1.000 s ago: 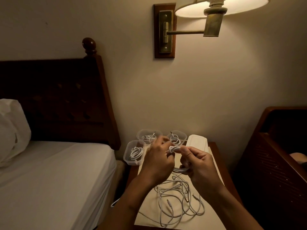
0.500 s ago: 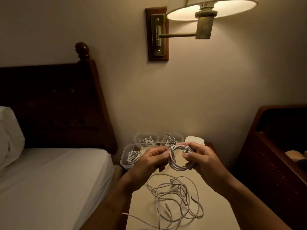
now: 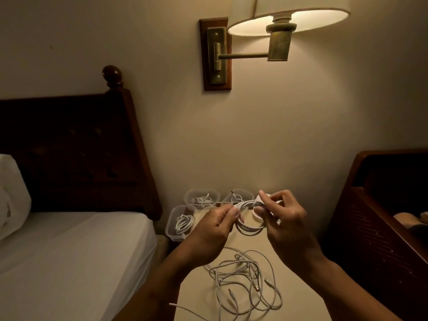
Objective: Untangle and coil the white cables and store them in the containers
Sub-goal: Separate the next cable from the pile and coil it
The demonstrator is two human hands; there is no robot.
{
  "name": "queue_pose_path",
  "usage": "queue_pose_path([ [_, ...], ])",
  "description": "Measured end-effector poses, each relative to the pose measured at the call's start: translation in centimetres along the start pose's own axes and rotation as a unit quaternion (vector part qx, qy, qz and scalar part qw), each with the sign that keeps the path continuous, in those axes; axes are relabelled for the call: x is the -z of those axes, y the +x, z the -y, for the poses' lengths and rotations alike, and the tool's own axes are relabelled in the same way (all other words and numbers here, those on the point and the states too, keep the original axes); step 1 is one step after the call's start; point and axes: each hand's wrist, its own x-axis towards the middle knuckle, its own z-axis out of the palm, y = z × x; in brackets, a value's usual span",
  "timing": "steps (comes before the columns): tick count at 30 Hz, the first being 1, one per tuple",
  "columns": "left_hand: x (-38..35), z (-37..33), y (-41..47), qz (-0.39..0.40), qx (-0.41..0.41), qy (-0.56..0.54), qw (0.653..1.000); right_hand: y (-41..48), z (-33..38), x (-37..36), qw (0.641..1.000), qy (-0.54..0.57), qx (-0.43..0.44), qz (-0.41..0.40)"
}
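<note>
Coiled cable (image 3: 249, 228) held above the tangle (image 3: 245, 281).
We found left hand (image 3: 215, 230) and right hand (image 3: 286, 225) both pinching it; containers (image 3: 171, 228) stood beyond the tangle.

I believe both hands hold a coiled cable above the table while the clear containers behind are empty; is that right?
Not quite: in the head view the three visible containers each hold a stored cable. The left hand and right hand do hold a coiled cable above the table.
</note>
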Motion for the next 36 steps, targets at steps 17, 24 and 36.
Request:
queue_pose_path([
  [17, 1.7, 2.0, 0.4, 0.013, -0.014, 0.091, 0.996, 0.0, -0.8, 1.0, 0.987, 0.104, -0.101, 0.066],
  [24, 2.4, 1.0, -0.3, 0.105, -0.04, 0.102, 0.988, -1.3, -0.4, 1.5, 0.977, 0.175, -0.115, 0.052],
  [36, 2.9, 3.7, -2.5, 0.001, -0.072, 0.21, 0.975, -3.7, -0.4, 1.4, 0.944, 0.266, -0.162, 0.106],
])
